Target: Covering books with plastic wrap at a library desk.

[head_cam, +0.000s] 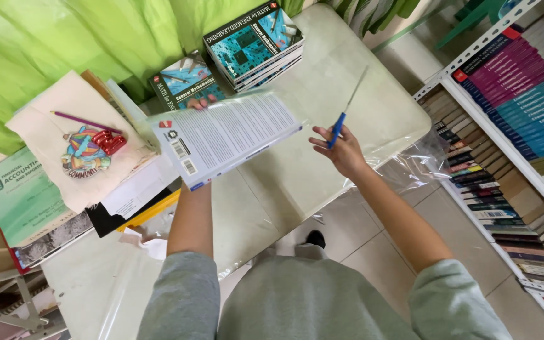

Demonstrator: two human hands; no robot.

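Note:
My left hand (201, 102) holds up a softcover book (225, 135), back cover toward me, white with a barcode; only the fingertips show over its top edge. My right hand (341, 150) is to the right of it, gripping a pair of scissors (345, 113) with blue handles, blades pointing up and away. Both hands hover above a pale table (360, 82) covered with a sheet of clear plastic film (410, 164).
A stack of teal-and-black textbooks (256, 41) and one single textbook (184, 79) lie at the table's far side. At left sit a cloth bag (70, 138) with a pencil (86, 121) and red stapler (109, 141), and a green book (17, 189). A white bookshelf (511, 113) stands right.

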